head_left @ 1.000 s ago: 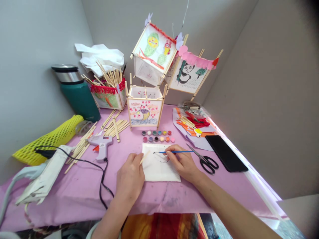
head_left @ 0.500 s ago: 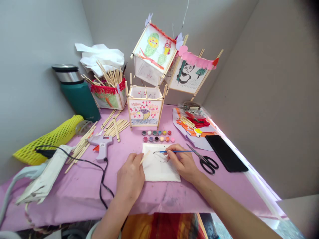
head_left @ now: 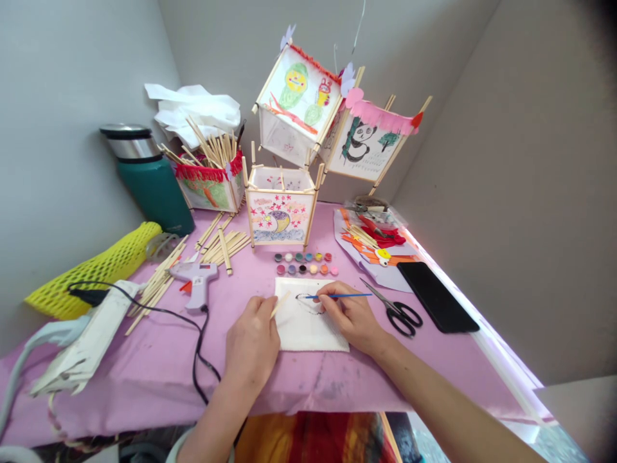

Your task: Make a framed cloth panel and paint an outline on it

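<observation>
Right hand (head_left: pixel 354 318): your fingers pinch the blue brush (head_left: pixel 349 295), its tip at the upper part of the white sheet (head_left: pixel 308 334).
Left hand (head_left: pixel 253 341): your fingers grip a thin pale stick (head_left: pixel 281 304) over the sheet's left edge.
White sheet: flat on the desk (head_left: pixel 337 379), between your hands.
Paint pots (head_left: pixel 303 269): two rows, mixed colours, just beyond the sheet.
Red-fringed box (head_left: pixel 207 193): holds upright wooden sticks (head_left: pixel 219 151).

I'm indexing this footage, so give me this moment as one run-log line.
right hand: holds blue paintbrush over white sheet | left hand: holds pale stick, sheet's left side | sheet: dark lines
</observation>
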`<state>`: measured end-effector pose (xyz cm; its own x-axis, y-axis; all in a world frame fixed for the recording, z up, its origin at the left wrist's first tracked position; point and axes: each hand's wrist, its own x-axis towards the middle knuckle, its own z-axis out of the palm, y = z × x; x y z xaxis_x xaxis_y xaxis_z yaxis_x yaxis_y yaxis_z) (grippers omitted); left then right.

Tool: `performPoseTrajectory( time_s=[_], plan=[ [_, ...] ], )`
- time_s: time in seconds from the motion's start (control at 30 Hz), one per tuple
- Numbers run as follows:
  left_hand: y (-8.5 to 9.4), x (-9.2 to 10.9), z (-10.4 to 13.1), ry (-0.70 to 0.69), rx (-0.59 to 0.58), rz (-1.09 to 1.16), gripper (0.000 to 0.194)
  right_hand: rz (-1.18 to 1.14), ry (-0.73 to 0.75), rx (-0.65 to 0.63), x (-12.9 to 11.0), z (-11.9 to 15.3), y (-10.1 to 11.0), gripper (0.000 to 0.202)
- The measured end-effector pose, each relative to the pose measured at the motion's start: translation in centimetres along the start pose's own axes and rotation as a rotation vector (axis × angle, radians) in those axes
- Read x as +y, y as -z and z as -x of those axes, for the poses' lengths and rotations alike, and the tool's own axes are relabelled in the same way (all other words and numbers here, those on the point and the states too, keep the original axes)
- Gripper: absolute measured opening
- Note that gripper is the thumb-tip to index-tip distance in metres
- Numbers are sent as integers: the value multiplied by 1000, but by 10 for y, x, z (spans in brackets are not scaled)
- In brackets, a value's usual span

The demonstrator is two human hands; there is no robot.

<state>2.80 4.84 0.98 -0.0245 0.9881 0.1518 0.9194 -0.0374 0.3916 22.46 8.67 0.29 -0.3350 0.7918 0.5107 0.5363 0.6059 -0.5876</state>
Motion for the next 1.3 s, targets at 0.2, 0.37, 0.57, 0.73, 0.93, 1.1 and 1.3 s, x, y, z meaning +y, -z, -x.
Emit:
performPoseTrajectory(
  time_s=[0.2,0.37,0.57,0.73,0.93,1.1,1.3],
  plan=[
    [-1,-1,1,-6,6,-8,39,-21,25,0,0,0,-1,20],
    [0,0,0,2,2,-7,39,-48,-29,44,0,2,0,23],
    [0,0,0,10,-4,5,39,-55,-60,65,0,1,0,24],
    [0,-1,0,2,4,2,39,-81,-85,101,1,1,1,18],
    [0,-1,1,1,8,-5,39,-144,-116,129,0,1,3,14],
    [0,-1,1,-1,3,-3,39,-116,-108,73,0,2,3,14],
    [0,0,0,6,-3,-7,39,-124,-113,55,2,3,1,15]
  ],
)
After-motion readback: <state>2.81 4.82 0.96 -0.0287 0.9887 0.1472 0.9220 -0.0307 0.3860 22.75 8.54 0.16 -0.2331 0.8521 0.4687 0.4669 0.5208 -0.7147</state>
